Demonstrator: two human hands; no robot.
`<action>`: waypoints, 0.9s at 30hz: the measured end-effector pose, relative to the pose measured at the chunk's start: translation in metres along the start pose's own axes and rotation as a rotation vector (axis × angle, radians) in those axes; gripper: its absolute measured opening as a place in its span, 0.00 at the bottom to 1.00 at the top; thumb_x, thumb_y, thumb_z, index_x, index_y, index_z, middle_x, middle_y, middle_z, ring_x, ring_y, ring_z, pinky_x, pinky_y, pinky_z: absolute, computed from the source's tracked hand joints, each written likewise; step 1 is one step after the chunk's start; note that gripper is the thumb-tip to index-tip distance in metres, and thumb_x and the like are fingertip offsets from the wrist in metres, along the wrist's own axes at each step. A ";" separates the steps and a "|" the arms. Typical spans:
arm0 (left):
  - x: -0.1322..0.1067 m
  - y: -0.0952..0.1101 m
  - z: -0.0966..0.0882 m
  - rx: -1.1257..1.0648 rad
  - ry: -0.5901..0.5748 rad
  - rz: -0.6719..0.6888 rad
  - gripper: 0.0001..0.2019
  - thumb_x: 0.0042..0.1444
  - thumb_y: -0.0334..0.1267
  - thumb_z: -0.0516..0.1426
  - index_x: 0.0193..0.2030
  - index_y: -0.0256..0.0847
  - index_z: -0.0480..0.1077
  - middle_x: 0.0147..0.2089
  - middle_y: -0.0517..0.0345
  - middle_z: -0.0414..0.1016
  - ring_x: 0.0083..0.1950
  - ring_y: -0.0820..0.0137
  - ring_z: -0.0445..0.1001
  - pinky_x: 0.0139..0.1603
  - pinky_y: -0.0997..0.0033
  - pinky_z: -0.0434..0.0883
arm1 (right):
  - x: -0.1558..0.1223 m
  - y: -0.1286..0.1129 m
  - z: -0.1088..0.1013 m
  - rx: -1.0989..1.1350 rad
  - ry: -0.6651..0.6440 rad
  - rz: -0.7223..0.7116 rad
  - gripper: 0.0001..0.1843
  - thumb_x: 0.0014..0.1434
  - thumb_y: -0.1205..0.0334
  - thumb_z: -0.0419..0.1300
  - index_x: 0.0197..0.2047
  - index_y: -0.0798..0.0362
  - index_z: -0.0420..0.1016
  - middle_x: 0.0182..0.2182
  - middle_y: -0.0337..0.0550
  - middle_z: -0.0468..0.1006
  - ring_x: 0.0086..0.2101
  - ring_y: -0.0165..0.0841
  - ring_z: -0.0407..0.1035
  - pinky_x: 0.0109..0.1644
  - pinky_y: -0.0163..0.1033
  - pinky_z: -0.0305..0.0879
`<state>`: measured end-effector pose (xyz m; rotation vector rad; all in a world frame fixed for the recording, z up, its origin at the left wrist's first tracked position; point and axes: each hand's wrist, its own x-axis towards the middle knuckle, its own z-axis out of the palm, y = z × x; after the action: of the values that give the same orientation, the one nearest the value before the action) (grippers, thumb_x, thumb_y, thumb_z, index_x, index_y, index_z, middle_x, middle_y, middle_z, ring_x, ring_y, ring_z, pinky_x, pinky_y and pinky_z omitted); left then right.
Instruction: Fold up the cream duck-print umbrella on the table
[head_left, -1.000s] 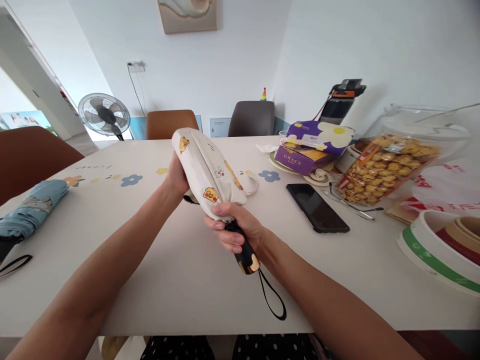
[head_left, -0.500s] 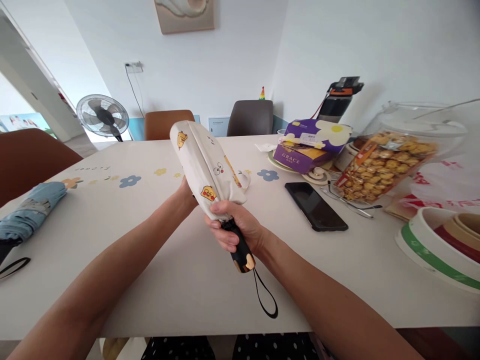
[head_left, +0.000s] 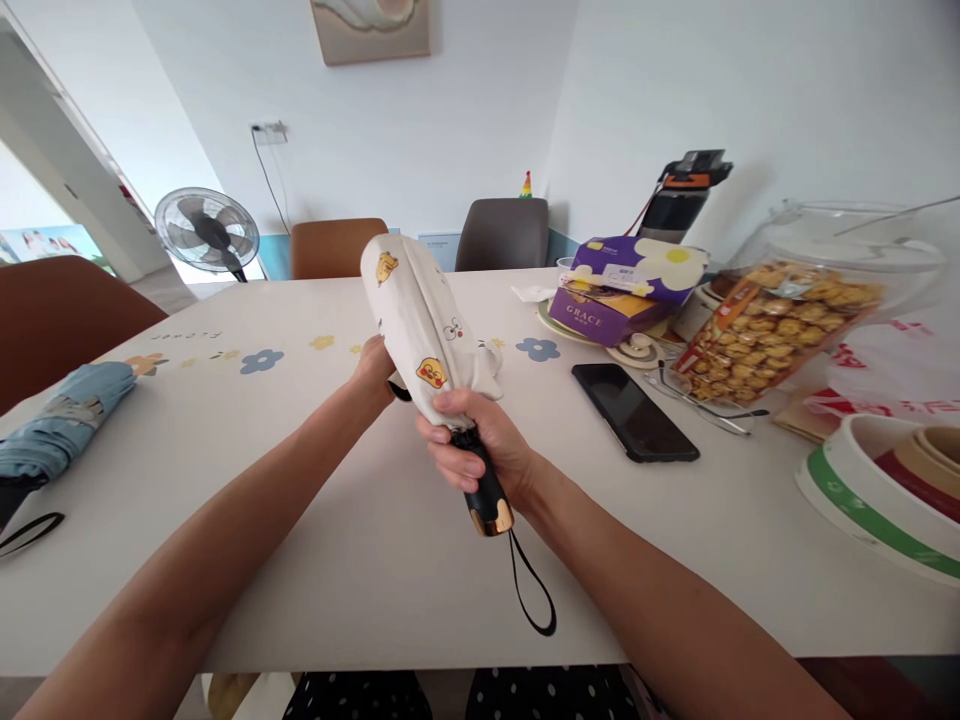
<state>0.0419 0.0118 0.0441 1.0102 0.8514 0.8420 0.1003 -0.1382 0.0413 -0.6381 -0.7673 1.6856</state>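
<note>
I hold a folded white umbrella point(head_left: 417, 312) with small cartoon prints above the table, its tip pointing up and away. My right hand point(head_left: 480, 446) is wrapped round the base of the canopy and the black handle point(head_left: 489, 497), from which a black wrist loop point(head_left: 534, 592) hangs onto the table. My left hand point(head_left: 376, 366) grips the canopy from behind at its lower left side, its fingers mostly hidden by the fabric.
A folded blue umbrella point(head_left: 58, 425) lies at the table's left edge. A black phone point(head_left: 634, 411), a purple box point(head_left: 609, 292), a snack jar point(head_left: 795, 310) and stacked bowls point(head_left: 885, 490) crowd the right side. Chairs point(head_left: 501, 233) and a fan point(head_left: 208, 231) stand behind the white table point(head_left: 315, 560).
The umbrella has tilted more upright and shifted slightly right. My left hand has slid down from the canopy's upper part to its lower side. The handle has come nearer.
</note>
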 end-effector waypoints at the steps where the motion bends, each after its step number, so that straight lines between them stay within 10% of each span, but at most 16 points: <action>1: -0.001 0.003 0.001 0.029 0.019 0.029 0.07 0.46 0.33 0.60 0.23 0.36 0.64 0.22 0.61 0.65 0.26 0.73 0.65 0.28 0.71 0.65 | 0.000 -0.001 -0.001 0.010 0.015 -0.023 0.14 0.56 0.57 0.51 0.22 0.55 0.59 0.10 0.30 0.56 0.09 0.20 0.48 0.12 0.28 0.54; 11: -0.007 0.003 0.010 0.057 -0.208 0.140 0.09 0.47 0.37 0.58 0.21 0.38 0.62 0.19 0.62 0.62 0.22 0.76 0.62 0.23 0.77 0.61 | 0.000 -0.008 -0.003 0.120 0.131 -0.134 0.09 0.56 0.60 0.51 0.27 0.55 0.60 0.18 0.32 0.62 0.10 0.19 0.48 0.12 0.27 0.54; 27: 0.016 -0.001 0.000 -0.062 -0.132 0.071 0.05 0.49 0.31 0.55 0.24 0.36 0.65 0.23 0.59 0.66 0.25 0.76 0.66 0.30 0.76 0.67 | 0.000 -0.012 -0.005 0.171 0.200 -0.146 0.10 0.56 0.62 0.51 0.25 0.55 0.57 0.18 0.31 0.61 0.10 0.18 0.48 0.12 0.27 0.53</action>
<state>0.0484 0.0253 0.0395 1.0347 0.6770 0.8473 0.1115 -0.1355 0.0478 -0.6052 -0.5090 1.5088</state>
